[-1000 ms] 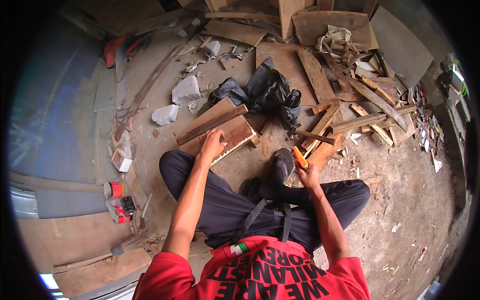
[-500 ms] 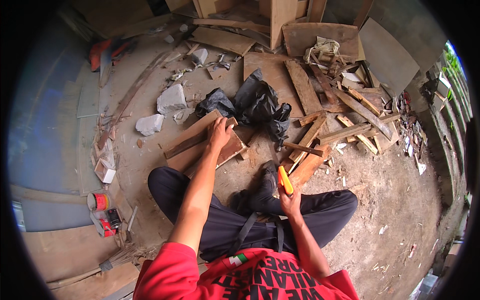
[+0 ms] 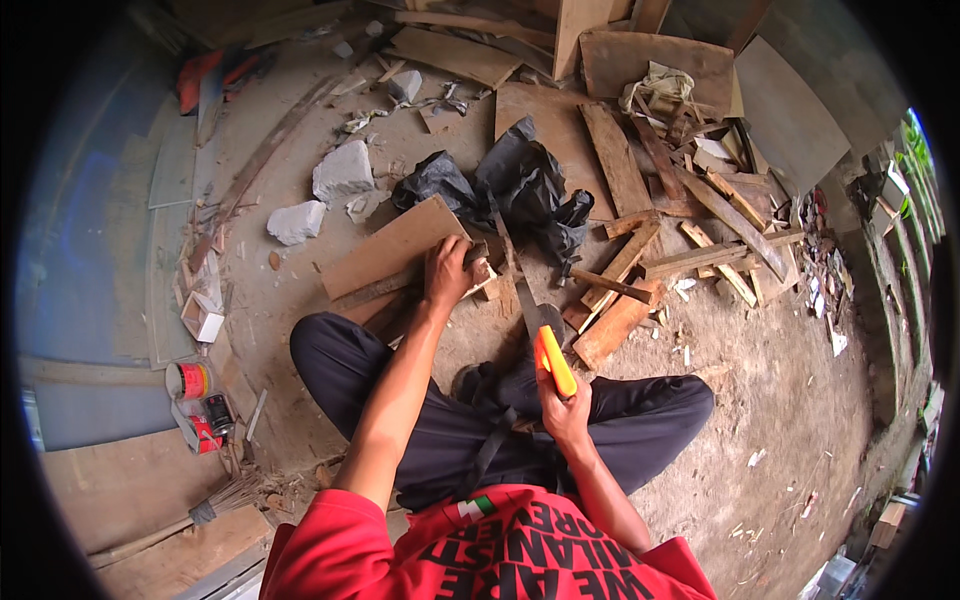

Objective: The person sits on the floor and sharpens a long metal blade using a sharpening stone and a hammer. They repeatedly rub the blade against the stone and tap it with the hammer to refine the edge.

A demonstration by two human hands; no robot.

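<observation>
My left hand (image 3: 448, 272) is closed round a narrow dark wood strip (image 3: 378, 291), close to its right end. The strip lies along a wider brown board (image 3: 392, 250) in front of my left knee. In my right hand (image 3: 567, 412) is a handsaw (image 3: 556, 365), gripped by its orange and yellow handle. Its long blade points away from me and passes just right of the strip's end; whether it touches the wood I cannot tell.
Crumpled black plastic (image 3: 515, 175) lies beyond the blade. A hammer-like tool (image 3: 612, 284) rests by scrap planks (image 3: 618, 330) on the right. White block pieces (image 3: 343, 171) sit at the left, and red tins (image 3: 187, 380) stand beside the left wall. My crossed legs frame the work.
The saw has swung left and its blade now shows beside the strip. My left hand has shifted slightly right and nearer me, with the strip angled differently.
</observation>
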